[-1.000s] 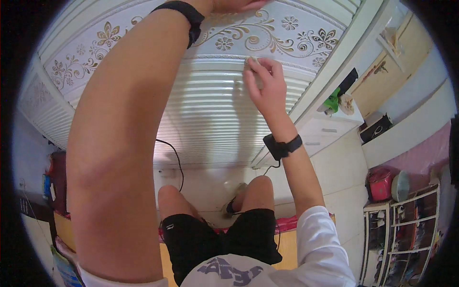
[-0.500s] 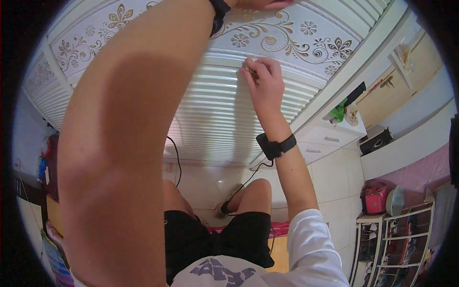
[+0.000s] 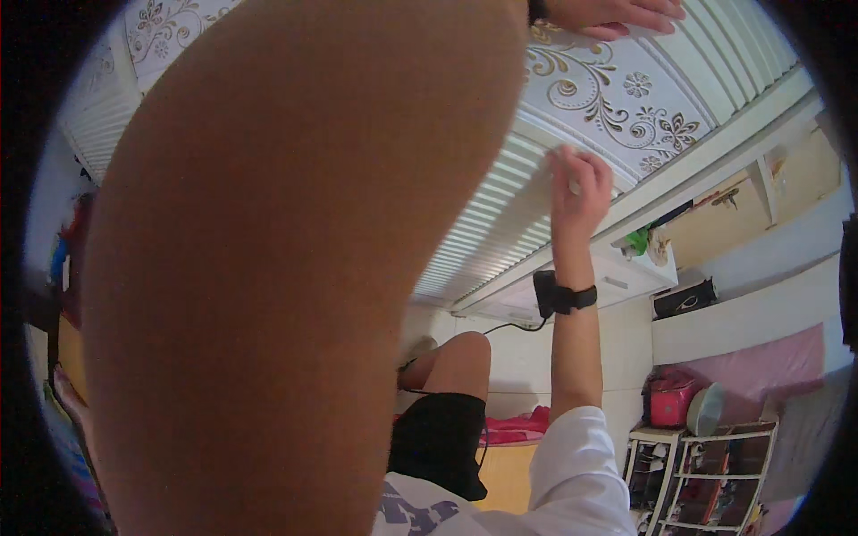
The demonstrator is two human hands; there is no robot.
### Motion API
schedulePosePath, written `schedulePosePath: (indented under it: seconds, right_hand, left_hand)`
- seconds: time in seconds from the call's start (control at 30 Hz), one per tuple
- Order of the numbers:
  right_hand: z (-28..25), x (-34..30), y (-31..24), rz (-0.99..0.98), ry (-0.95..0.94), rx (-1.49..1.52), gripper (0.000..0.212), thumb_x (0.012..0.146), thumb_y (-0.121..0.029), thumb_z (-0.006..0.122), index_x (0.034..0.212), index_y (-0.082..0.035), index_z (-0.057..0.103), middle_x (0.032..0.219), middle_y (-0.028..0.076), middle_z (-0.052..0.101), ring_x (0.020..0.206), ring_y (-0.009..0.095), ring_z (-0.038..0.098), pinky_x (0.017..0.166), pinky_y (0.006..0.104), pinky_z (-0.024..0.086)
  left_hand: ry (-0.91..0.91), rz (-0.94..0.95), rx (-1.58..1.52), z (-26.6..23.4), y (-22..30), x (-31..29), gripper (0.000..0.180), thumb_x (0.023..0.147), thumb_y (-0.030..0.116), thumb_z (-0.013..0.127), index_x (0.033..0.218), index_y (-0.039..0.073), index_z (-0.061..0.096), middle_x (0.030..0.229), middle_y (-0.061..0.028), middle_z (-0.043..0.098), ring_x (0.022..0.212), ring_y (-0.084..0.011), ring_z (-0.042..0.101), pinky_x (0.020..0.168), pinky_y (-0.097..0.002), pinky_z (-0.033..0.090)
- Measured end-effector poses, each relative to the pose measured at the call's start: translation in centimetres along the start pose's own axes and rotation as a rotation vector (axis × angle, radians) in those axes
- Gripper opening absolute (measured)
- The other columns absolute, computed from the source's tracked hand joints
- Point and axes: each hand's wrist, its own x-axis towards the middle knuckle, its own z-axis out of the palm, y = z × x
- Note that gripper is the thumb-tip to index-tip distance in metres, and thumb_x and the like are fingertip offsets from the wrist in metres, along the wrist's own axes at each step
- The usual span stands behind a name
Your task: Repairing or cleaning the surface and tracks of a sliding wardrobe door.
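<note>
My left forearm (image 3: 295, 268) fills much of the left and middle of the view and hides part of the door behind it. At the top edge, my left hand (image 3: 617, 13) lies with fingers stretched out against a white door panel (image 3: 617, 107) embossed with gold and silver flowers. Lower down, my right hand (image 3: 583, 192) is raised at the door's ribbed section (image 3: 500, 210), just under the flowered band. Its thumb and fingers curl together at the tips. Anything between them is too small or hidden to name. A black strap with a cable (image 3: 563, 295) circles my right wrist.
White drawers (image 3: 617, 277) with a green item on top stand right of the door frame. Beyond are a black bag (image 3: 686, 299), a pink-red bag (image 3: 670, 397), a pale basin (image 3: 706, 408) and a shoe rack (image 3: 724, 473). A cable hangs near my knee (image 3: 465, 357).
Both hands have moved rightward across the door. More of my left hand's fingers show now, and my left arm covers more of the picture. The view has shifted too.
</note>
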Motion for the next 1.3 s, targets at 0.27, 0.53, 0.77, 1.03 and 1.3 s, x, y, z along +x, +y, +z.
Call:
schedulePosePath:
  seconds: [0.27, 0.53, 0.77, 1.03, 1.3]
  right_hand:
    - [-1.4, -1.8, 1.6, 0.380, 0.102, -0.023, 0.023, 0.076, -0.013, 0.082, 0.096, -0.006, 0.073, 0.088, 0.006, 0.062, 0.075, 0.016, 0.056, 0.066, 0.0292, 0.049]
    - [6.0, -1.2, -6.7, 0.298, 0.056, 0.015, 0.023, 0.073, -0.020, 0.084, 0.088, -0.009, 0.073, 0.077, 0.004, 0.060, 0.073, 0.021, 0.056, 0.069, 0.0355, 0.048]
    - [5.0, -0.1, -6.9, 0.195, -0.015, 0.173, 0.013, 0.078, -0.017, 0.079, 0.089, -0.014, 0.072, 0.080, 0.003, 0.060, 0.068, 0.020, 0.057, 0.059, 0.0323, 0.048]
    - [0.0, -2.3, 0.1, 0.212, 0.014, -0.089, 0.015, 0.079, -0.018, 0.080, 0.091, -0.013, 0.073, 0.084, 0.004, 0.063, 0.072, 0.019, 0.058, 0.063, 0.0312, 0.049]
    - [0.1, -2.5, -0.2, 0.574, 0.156, 0.056, 0.017, 0.082, -0.018, 0.078, 0.092, -0.005, 0.072, 0.085, 0.007, 0.061, 0.079, 0.017, 0.058, 0.066, 0.0298, 0.049]
  left_hand:
    - [0.054, 0.009, -0.072, 0.4, -0.2, -0.2, 0.045, 0.097, 0.035, 0.046, 0.132, 0.008, 0.052, 0.146, -0.0089, 0.046, 0.139, -0.0215, 0.037, 0.118, -0.0376, 0.026]
    - [0.029, 0.005, -0.018, 0.6, 0.4, -0.4, 0.045, 0.096, 0.035, 0.047, 0.132, 0.008, 0.052, 0.143, -0.0092, 0.048, 0.137, -0.0222, 0.040, 0.117, -0.0377, 0.028]
    - [0.064, 0.008, -0.005, 0.8, 0.0, 0.3, 0.047, 0.095, 0.037, 0.048, 0.133, 0.008, 0.051, 0.143, -0.0094, 0.048, 0.136, -0.0219, 0.041, 0.116, -0.0379, 0.028]
    - [-0.017, -0.030, -0.044, -0.2, 0.8, 0.5, 0.048, 0.098, 0.036, 0.045, 0.137, 0.010, 0.048, 0.150, -0.0075, 0.042, 0.140, -0.0206, 0.036, 0.118, -0.0372, 0.025]
    - [-0.014, -0.004, 0.011, 0.5, 0.0, -0.2, 0.048, 0.098, 0.037, 0.045, 0.138, 0.011, 0.048, 0.149, -0.0069, 0.043, 0.141, -0.0212, 0.035, 0.119, -0.0378, 0.024]
